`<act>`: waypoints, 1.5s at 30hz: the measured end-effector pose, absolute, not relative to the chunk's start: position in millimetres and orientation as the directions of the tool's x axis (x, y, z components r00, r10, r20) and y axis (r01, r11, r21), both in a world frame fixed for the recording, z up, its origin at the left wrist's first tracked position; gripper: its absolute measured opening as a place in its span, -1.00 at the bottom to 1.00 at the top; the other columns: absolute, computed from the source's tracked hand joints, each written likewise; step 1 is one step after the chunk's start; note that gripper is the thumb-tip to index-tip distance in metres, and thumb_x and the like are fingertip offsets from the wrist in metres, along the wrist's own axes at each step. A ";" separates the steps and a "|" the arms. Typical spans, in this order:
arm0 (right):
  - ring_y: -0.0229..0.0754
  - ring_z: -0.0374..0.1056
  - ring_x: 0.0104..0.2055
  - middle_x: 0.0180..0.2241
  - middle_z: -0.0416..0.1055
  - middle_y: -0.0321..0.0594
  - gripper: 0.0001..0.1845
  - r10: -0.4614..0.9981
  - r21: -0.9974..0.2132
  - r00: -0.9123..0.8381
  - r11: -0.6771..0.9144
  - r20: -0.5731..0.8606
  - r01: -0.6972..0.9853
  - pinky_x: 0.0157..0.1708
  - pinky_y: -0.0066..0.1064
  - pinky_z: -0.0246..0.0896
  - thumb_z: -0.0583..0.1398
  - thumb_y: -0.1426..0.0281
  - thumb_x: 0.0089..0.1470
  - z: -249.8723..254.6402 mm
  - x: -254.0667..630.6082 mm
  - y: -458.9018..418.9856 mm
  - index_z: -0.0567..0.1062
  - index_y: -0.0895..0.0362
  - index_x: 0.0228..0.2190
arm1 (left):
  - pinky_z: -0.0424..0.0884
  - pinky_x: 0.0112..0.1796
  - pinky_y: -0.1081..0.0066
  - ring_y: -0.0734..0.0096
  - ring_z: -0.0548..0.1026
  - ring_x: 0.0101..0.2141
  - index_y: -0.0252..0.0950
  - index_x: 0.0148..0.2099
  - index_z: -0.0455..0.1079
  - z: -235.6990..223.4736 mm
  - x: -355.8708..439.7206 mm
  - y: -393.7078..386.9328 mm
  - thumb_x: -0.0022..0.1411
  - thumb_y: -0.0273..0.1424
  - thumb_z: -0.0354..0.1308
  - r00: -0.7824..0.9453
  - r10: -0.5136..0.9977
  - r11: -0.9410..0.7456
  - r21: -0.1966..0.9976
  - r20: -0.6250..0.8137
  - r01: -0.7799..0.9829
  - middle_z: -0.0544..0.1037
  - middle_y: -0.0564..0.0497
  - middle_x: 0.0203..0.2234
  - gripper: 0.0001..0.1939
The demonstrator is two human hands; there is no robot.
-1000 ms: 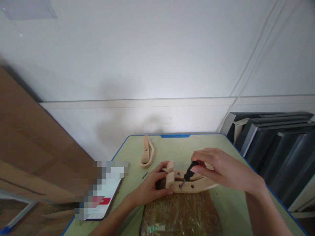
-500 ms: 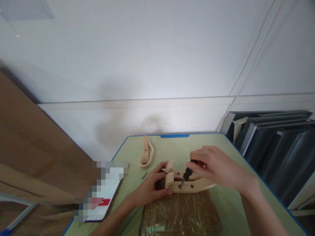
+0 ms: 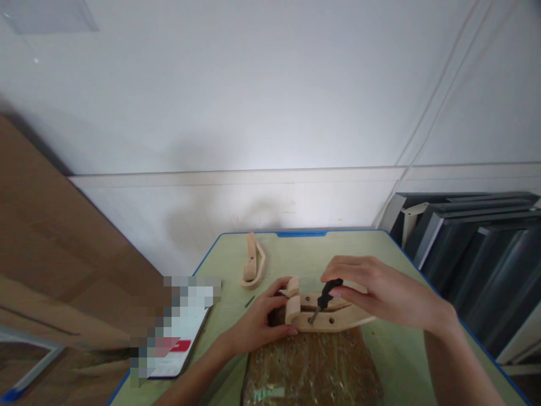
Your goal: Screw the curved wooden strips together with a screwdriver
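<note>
A pale wooden piece with curled ends and drilled holes (image 3: 321, 323) lies on a worn brown board (image 3: 313, 366). My left hand (image 3: 264, 318) grips its curled left end, with the thumb at the near side and fingers at the far side. In my right hand (image 3: 367, 287) is a screwdriver (image 3: 327, 295) with a black handle, held tilted between thumb and fingers. The screwdriver's tip sits in the left hole of the near wooden bar. A second hole shows to the right of it, and the piece's right end is partly behind my right hand.
Another curved wooden piece (image 3: 253, 262) lies at the table's back left. A thin dark rod (image 3: 249, 301) is beside my left hand. A phone or tablet (image 3: 181, 332), partly blurred, lies at the left edge. Dark panels (image 3: 473, 242) lean at the right; brown cardboard (image 3: 63, 237) stands left.
The fingers of my right hand have loosened and shifted along the screwdriver handle, showing more of it. The tip stays in the same hole. My left hand keeps its hold.
</note>
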State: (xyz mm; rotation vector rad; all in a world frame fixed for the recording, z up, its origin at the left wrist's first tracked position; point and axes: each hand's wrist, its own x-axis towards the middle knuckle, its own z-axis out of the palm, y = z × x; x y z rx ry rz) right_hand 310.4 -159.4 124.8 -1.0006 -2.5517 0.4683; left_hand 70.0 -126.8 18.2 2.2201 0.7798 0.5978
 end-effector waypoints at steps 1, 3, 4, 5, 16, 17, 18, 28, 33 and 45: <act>-0.31 0.24 -0.23 -0.26 0.34 -0.25 -0.78 0.691 -0.431 -0.693 0.699 0.203 0.570 -0.24 -0.46 0.08 -0.01 0.46 0.12 124.9 311.6 -159.1 0.35 0.13 -0.19 | 0.09 0.05 0.33 0.15 0.13 0.07 -0.28 -0.12 0.39 17.9 69.8 -126.5 0.02 -0.22 0.16 0.714 0.675 -0.576 0.737 0.185 0.354 0.13 -0.05 0.08 -0.63; -0.31 0.23 -0.19 -0.23 0.34 -0.24 -0.74 0.676 -0.439 -0.709 0.710 0.201 0.551 -0.21 -0.46 0.08 -0.01 0.49 0.11 124.7 314.2 -158.7 0.32 0.12 -0.14 | 0.08 0.06 0.34 0.14 0.12 0.08 -0.29 -0.12 0.39 16.9 69.1 -126.0 0.02 -0.22 0.16 0.715 0.674 -0.581 0.733 0.188 0.354 0.12 -0.05 0.09 -0.62; -0.31 0.22 -0.18 -0.21 0.34 -0.24 -0.72 0.671 -0.442 -0.714 0.712 0.200 0.545 -0.20 -0.46 0.08 -0.01 0.50 0.11 124.5 315.5 -158.7 0.31 0.12 -0.12 | 0.08 0.06 0.35 0.14 0.12 0.08 -0.29 -0.11 0.39 16.3 68.8 -125.8 0.02 -0.22 0.16 0.713 0.675 -0.581 0.732 0.189 0.356 0.11 -0.05 0.09 -0.62; -0.31 0.22 -0.17 -0.20 0.33 -0.25 -0.70 0.668 -0.447 -0.717 0.713 0.199 0.541 -0.19 -0.46 0.08 -0.02 0.51 0.11 124.2 316.6 -158.8 0.31 0.11 -0.11 | 0.07 0.06 0.35 0.15 0.12 0.08 -0.29 -0.10 0.38 15.6 68.6 -125.7 0.02 -0.22 0.16 0.711 0.677 -0.580 0.732 0.189 0.358 0.11 -0.05 0.10 -0.61; -0.33 0.23 -0.26 -0.30 0.34 -0.30 -0.81 0.681 -0.444 -0.712 0.699 0.172 0.561 -0.28 -0.48 0.05 0.00 0.42 0.13 125.6 314.2 -160.6 0.33 0.11 -0.21 | 0.09 0.05 0.35 0.19 0.13 0.07 -0.30 -0.14 0.38 13.9 68.5 -123.7 0.02 -0.26 0.18 0.724 0.658 -0.599 0.727 0.208 0.336 0.12 -0.07 0.08 -0.65; -0.33 0.22 -0.26 -0.31 0.34 -0.30 -0.82 0.679 -0.441 -0.714 0.701 0.172 0.561 -0.29 -0.49 0.05 0.00 0.42 0.13 125.9 313.8 -160.7 0.34 0.12 -0.22 | 0.08 0.05 0.35 0.19 0.13 0.07 -0.29 -0.13 0.38 14.0 68.5 -123.6 0.02 -0.26 0.18 0.725 0.656 -0.601 0.725 0.209 0.336 0.12 -0.07 0.08 -0.65; -0.33 0.22 -0.27 -0.32 0.34 -0.30 -0.83 0.676 -0.439 -0.717 0.704 0.171 0.558 -0.30 -0.49 0.04 0.00 0.41 0.13 126.2 313.4 -160.7 0.34 0.12 -0.24 | 0.08 0.05 0.35 0.18 0.13 0.07 -0.29 -0.13 0.38 14.1 68.5 -123.6 0.02 -0.25 0.18 0.725 0.656 -0.602 0.724 0.210 0.336 0.12 -0.07 0.08 -0.65; -0.34 0.19 -0.35 -0.41 0.31 -0.33 -0.81 0.665 -0.415 -0.726 0.718 0.172 0.559 -0.36 -0.49 -0.01 -0.01 0.31 0.13 127.3 312.9 -161.6 0.34 0.14 -0.33 | 0.07 0.06 0.35 0.19 0.11 0.09 -0.24 -0.07 0.35 13.6 67.8 -124.0 0.03 -0.26 0.17 0.726 0.656 -0.600 0.724 0.204 0.339 0.10 -0.04 0.09 -0.61; -0.34 0.18 -0.38 -0.44 0.31 -0.35 -0.77 0.677 -0.383 -0.713 0.716 0.182 0.583 -0.39 -0.47 -0.04 -0.01 0.24 0.12 124.7 313.3 -161.0 0.33 0.12 -0.35 | 0.06 0.06 0.34 0.18 0.10 0.09 -0.26 -0.07 0.36 13.3 68.1 -122.5 0.02 -0.25 0.17 0.726 0.658 -0.603 0.719 0.203 0.346 0.10 -0.05 0.09 -0.60; -0.30 0.23 -0.30 -0.37 0.35 -0.33 -0.78 0.718 -0.352 -0.670 0.686 0.189 0.637 -0.31 -0.44 0.03 -0.03 0.27 0.14 123.1 310.6 -160.3 0.33 0.10 -0.27 | 0.08 0.05 0.38 0.21 0.13 0.07 -0.26 -0.08 0.36 15.6 68.7 -125.3 0.03 -0.26 0.17 0.727 0.656 -0.601 0.721 0.200 0.344 0.10 -0.04 0.09 -0.63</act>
